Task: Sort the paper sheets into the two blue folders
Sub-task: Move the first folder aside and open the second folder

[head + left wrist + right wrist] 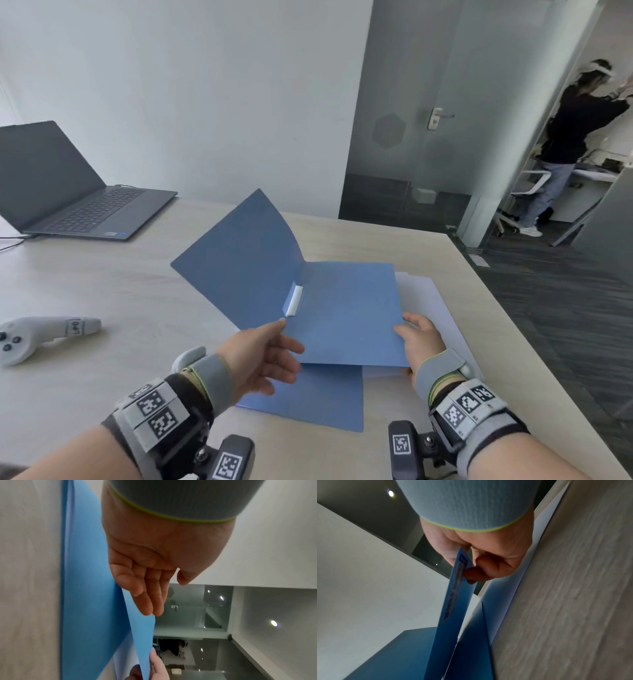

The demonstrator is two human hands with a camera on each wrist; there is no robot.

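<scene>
An open blue folder (342, 308) with a white clip (294, 301) at its spine is held above the table, its left flap raised. My right hand (411, 329) pinches the right flap's edge, with the fingers curled underneath (471, 568). My left hand (291, 334) is open at the spine's near end, its straight fingers (150, 595) touching the folder's (89, 601) edge. A second blue folder (318, 397) lies shut on the table below. White paper sheets (431, 301) lie under the held folder, showing at its right.
An open laptop (68, 192) stands at the far left of the pale wooden table (120, 291), and a white controller (30, 335) lies at the near left. The table's right edge (513, 325) runs close to the sheets. A person (575, 137) stands beyond the glass door.
</scene>
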